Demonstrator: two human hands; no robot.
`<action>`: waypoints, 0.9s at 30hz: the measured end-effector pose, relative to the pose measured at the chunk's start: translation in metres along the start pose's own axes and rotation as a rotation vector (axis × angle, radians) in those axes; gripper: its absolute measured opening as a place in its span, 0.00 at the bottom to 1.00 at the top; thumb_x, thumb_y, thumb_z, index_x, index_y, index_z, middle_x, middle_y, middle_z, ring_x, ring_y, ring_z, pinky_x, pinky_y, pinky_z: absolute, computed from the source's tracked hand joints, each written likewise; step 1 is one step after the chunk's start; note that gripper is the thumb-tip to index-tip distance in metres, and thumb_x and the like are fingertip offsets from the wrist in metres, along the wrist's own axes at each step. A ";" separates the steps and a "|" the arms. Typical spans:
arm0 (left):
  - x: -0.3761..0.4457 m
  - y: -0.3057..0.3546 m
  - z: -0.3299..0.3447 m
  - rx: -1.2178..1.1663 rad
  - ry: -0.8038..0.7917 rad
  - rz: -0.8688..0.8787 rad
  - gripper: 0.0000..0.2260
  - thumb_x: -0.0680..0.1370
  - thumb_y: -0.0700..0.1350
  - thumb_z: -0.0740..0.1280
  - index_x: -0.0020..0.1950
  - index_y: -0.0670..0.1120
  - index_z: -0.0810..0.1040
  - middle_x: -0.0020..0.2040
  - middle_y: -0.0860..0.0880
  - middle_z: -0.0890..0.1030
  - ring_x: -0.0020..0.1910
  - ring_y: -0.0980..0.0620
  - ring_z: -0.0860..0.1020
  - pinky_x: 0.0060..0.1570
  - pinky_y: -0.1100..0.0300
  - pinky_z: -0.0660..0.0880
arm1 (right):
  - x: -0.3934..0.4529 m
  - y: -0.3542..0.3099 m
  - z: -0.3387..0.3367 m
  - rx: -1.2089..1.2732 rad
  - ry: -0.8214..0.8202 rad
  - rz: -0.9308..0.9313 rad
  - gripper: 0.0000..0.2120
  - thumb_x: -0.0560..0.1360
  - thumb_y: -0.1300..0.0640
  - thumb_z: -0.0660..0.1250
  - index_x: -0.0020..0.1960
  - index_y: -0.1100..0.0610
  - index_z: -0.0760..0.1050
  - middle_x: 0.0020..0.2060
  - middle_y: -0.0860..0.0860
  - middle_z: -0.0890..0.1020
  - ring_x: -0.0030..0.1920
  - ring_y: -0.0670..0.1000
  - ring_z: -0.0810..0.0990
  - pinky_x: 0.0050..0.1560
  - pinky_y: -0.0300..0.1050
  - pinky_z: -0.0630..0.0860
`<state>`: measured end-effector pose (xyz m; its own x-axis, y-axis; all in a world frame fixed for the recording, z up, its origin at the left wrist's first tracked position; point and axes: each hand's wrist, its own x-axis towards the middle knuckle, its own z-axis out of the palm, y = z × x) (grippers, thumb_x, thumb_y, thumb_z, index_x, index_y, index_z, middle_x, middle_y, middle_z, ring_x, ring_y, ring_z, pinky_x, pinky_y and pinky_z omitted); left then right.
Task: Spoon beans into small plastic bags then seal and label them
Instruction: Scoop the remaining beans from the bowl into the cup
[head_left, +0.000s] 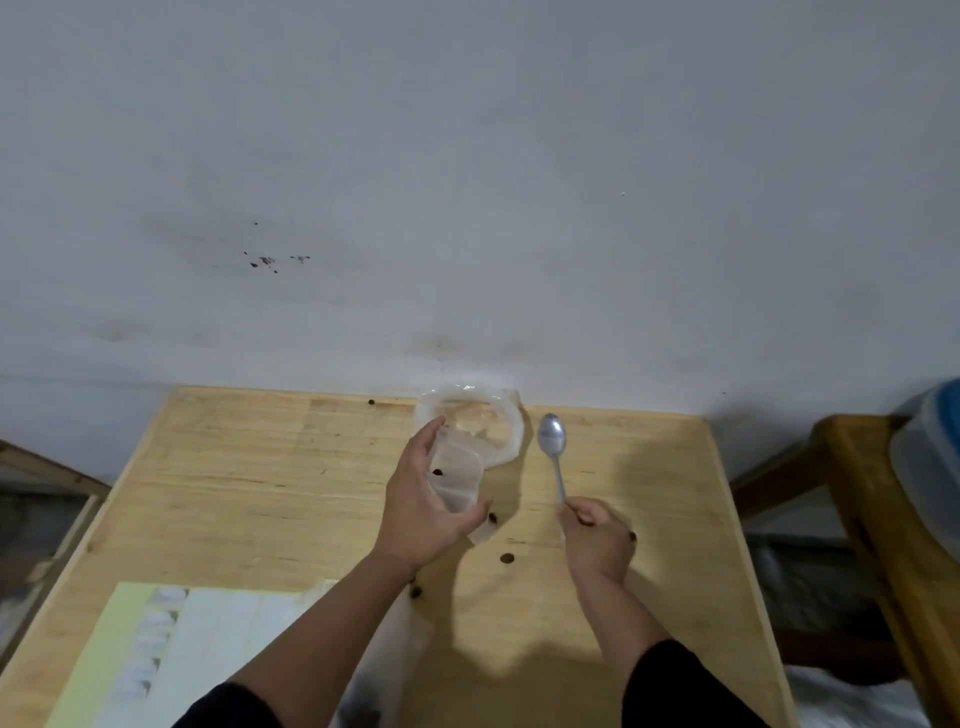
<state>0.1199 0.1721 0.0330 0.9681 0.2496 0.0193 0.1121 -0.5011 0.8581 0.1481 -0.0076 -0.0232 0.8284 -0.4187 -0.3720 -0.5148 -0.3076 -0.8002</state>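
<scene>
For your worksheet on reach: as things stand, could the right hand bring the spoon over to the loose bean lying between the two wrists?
Probably yes. The right hand grips the spoon, and only bare table lies between it and the bean.

A pale, honey-yellow wooden table (260, 467) with fine darker grain lines stands against a flat grey-white wall (467, 156) marked with a small cluster of dark specks and faint smudges. A clear, colourless plastic bag (475, 431) shows the wood through it and has one dark brown bean (438, 472) inside, more dark brown beans (507, 558) dot the tabletop, and the spoon (552, 436) is shiny silver-grey. At the near left lies a sheet of labels (156, 649), pale yellow-green along one edge with white strips and a column of small greyish marks, both sleeves (680, 691) are black, and at the far right a blue and grey container (930, 457) sits on darker orange-brown wood.
</scene>
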 end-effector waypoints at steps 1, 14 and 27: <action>-0.001 0.002 0.001 0.002 0.003 0.000 0.43 0.62 0.48 0.79 0.72 0.51 0.61 0.68 0.59 0.66 0.67 0.66 0.63 0.60 0.79 0.61 | 0.000 0.001 0.000 -0.027 0.001 -0.033 0.05 0.69 0.63 0.72 0.45 0.62 0.83 0.39 0.56 0.84 0.42 0.54 0.81 0.45 0.42 0.74; -0.025 0.018 -0.004 -0.013 0.003 0.074 0.46 0.60 0.58 0.75 0.74 0.50 0.59 0.70 0.55 0.67 0.69 0.63 0.65 0.67 0.68 0.63 | -0.060 -0.078 -0.024 0.248 -0.428 -0.218 0.04 0.72 0.50 0.70 0.39 0.45 0.81 0.39 0.51 0.85 0.45 0.52 0.83 0.50 0.48 0.79; -0.046 0.005 -0.096 -0.113 -0.097 0.239 0.42 0.59 0.55 0.79 0.69 0.54 0.65 0.58 0.63 0.69 0.58 0.71 0.67 0.55 0.80 0.61 | -0.157 -0.132 -0.012 -0.069 -0.400 -0.454 0.08 0.74 0.57 0.68 0.45 0.60 0.83 0.35 0.42 0.80 0.33 0.26 0.72 0.36 0.23 0.68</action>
<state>0.0548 0.2381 0.0859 0.9816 0.0527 0.1833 -0.1421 -0.4390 0.8872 0.0832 0.0885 0.1460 0.9802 0.1172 -0.1595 -0.0925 -0.4407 -0.8929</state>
